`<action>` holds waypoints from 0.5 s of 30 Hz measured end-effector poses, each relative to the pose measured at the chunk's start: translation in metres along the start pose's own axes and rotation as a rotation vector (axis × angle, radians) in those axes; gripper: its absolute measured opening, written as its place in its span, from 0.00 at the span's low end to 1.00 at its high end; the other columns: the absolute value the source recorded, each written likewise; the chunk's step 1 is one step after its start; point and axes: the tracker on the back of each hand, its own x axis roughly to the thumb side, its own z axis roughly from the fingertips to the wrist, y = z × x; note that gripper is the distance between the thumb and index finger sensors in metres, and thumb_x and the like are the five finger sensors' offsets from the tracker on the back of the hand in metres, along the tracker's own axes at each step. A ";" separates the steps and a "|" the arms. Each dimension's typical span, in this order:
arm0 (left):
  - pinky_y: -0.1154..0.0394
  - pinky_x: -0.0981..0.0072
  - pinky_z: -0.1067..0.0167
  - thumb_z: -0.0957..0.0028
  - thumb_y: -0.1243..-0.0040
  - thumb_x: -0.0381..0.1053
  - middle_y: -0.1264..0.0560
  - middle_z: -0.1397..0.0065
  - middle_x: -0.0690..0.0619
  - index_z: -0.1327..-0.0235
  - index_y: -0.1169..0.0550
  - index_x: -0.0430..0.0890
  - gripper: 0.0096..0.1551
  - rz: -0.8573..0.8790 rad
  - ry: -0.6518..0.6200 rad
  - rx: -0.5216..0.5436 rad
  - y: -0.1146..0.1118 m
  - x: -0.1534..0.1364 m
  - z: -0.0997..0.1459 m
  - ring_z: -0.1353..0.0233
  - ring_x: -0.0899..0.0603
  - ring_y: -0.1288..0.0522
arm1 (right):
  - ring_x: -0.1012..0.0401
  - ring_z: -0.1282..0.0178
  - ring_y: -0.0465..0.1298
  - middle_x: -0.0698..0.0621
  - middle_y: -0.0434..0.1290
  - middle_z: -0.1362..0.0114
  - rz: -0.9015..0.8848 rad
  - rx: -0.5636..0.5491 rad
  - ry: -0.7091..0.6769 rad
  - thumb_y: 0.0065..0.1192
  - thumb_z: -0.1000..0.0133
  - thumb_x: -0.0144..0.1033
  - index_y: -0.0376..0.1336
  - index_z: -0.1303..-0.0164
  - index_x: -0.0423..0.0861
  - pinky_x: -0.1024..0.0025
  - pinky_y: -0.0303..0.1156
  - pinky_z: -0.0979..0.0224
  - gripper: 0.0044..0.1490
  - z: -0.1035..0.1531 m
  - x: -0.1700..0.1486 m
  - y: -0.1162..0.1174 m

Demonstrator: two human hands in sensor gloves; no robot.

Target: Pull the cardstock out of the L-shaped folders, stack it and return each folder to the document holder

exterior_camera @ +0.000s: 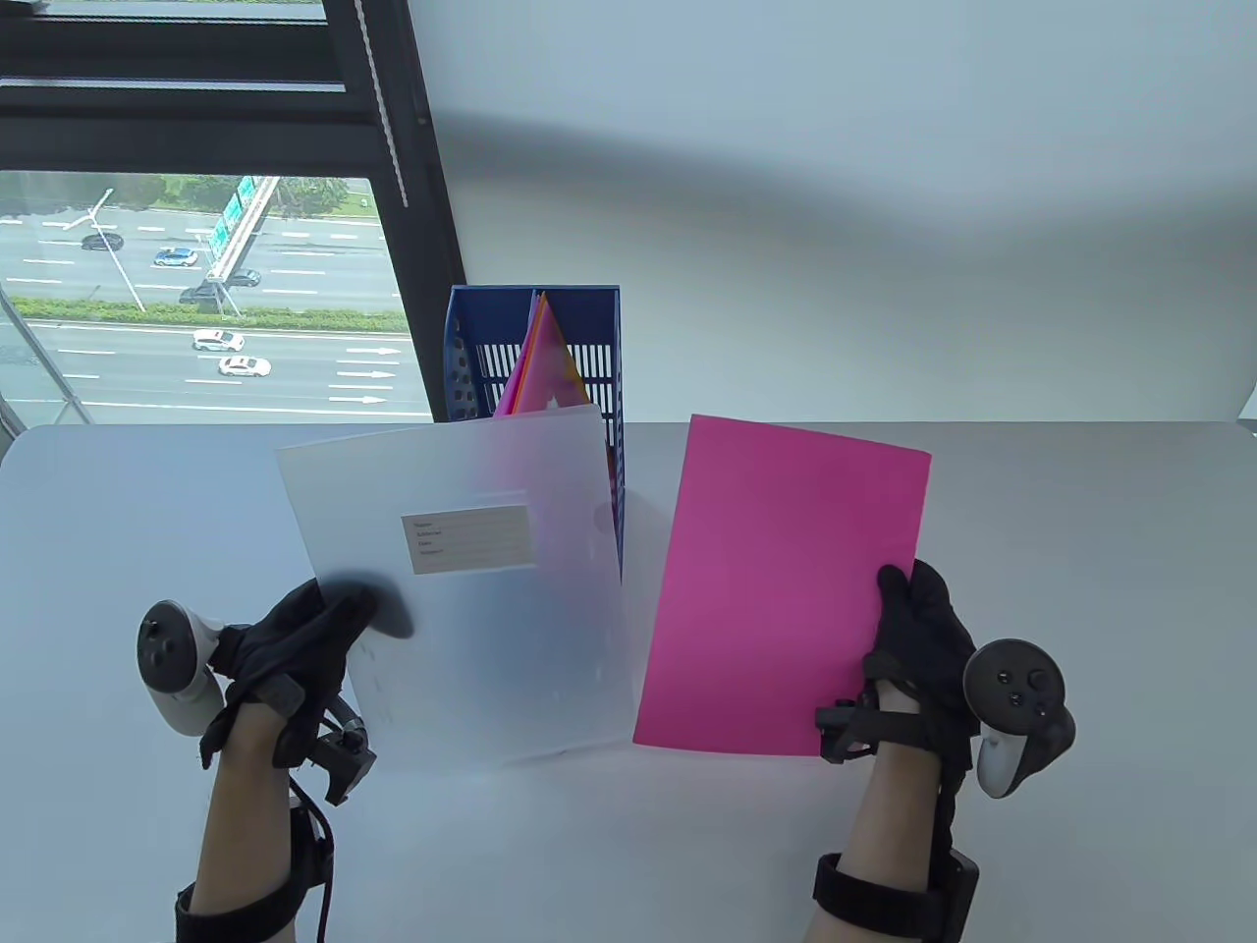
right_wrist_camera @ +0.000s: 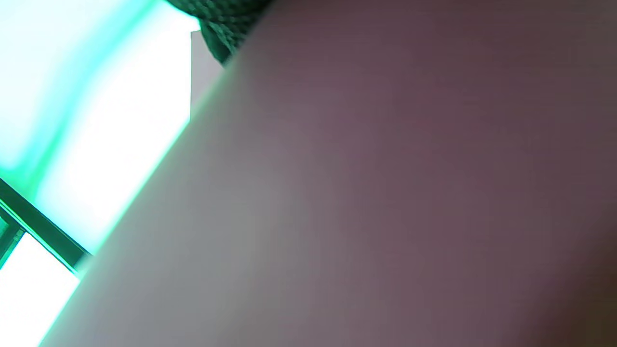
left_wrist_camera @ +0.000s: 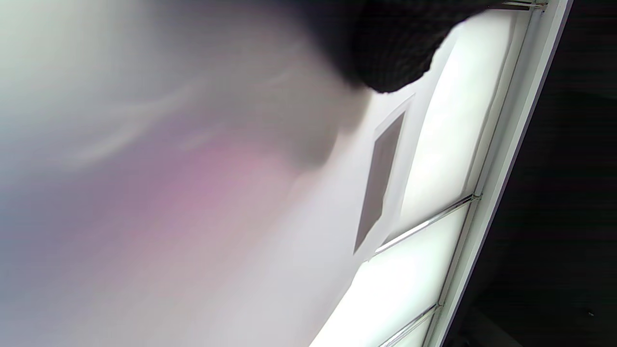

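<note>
My left hand [exterior_camera: 324,629] pinches the lower left edge of a frosted, translucent L-shaped folder [exterior_camera: 471,589] with a paper label; the folder is lifted and tilted, and its fingers show darkly through the plastic. My right hand [exterior_camera: 908,609] grips the right edge of a magenta cardstock sheet [exterior_camera: 786,580], held up beside the folder and apart from it. Behind them the blue document holder [exterior_camera: 550,334] stands at the table's far side with pink and orange sheets in folders. In the left wrist view the folder [left_wrist_camera: 193,193] fills the frame; in the right wrist view the cardstock [right_wrist_camera: 385,193] does.
The white table [exterior_camera: 1080,609] stretches to both sides. A window with a dark frame [exterior_camera: 412,196] stands at the back left, a plain wall at the back right.
</note>
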 end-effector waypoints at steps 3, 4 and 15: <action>0.34 0.38 0.27 0.35 0.42 0.58 0.15 0.45 0.53 0.41 0.16 0.47 0.21 0.004 -0.002 0.009 0.001 0.000 0.000 0.41 0.41 0.16 | 0.66 0.71 0.80 0.47 0.80 0.41 0.093 0.078 0.041 0.64 0.35 0.47 0.70 0.34 0.48 0.56 0.74 0.33 0.23 -0.002 -0.010 0.020; 0.34 0.38 0.27 0.35 0.41 0.58 0.15 0.45 0.53 0.41 0.16 0.47 0.21 0.017 -0.007 0.013 0.002 0.000 0.000 0.41 0.42 0.16 | 0.66 0.71 0.80 0.47 0.81 0.41 0.133 0.099 0.058 0.64 0.35 0.47 0.70 0.34 0.48 0.56 0.74 0.33 0.23 -0.003 -0.013 0.028; 0.34 0.39 0.27 0.35 0.41 0.58 0.15 0.45 0.53 0.41 0.16 0.47 0.21 0.050 -0.020 0.038 0.004 0.000 0.001 0.42 0.42 0.16 | 0.60 0.54 0.79 0.46 0.68 0.25 0.471 0.172 0.183 0.73 0.40 0.46 0.51 0.16 0.48 0.50 0.62 0.23 0.47 0.008 -0.031 0.089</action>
